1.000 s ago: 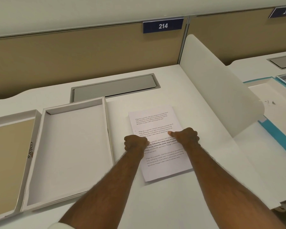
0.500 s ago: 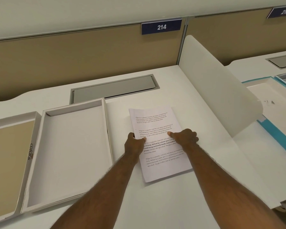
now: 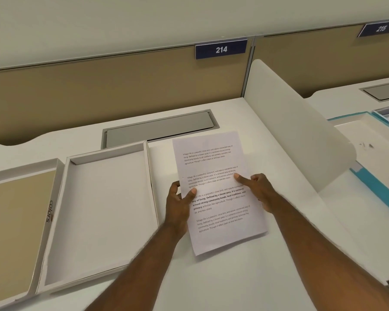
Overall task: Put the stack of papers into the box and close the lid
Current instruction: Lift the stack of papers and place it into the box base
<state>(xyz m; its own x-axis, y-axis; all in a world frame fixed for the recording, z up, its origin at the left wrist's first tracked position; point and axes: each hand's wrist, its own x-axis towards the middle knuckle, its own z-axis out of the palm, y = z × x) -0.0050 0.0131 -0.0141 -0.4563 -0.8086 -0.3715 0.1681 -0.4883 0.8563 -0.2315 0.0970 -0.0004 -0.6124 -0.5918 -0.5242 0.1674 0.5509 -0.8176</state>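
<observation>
A stack of printed white papers (image 3: pixel 213 158) is in the middle of the white desk, raised slightly off the surface. My left hand (image 3: pixel 177 205) grips its left edge, thumb on top and fingers underneath. My right hand (image 3: pixel 258 189) grips the right edge the same way. To the left lies the open white box (image 3: pixel 99 221), shallow and with nothing inside. Its lid (image 3: pixel 16 221) lies further left, inside up, tan within, with "colors" printed on its side wall.
A grey cable hatch (image 3: pixel 160 129) is set into the desk behind the box. A curved white divider (image 3: pixel 296 131) stands to the right. Beyond it, on the neighbouring desk, lie a teal-edged box (image 3: pixel 377 185) and papers. A tan partition runs along the back.
Both hands went from resting as fists on top of the papers to gripping the two side edges. The stack has come up off the desk a little.
</observation>
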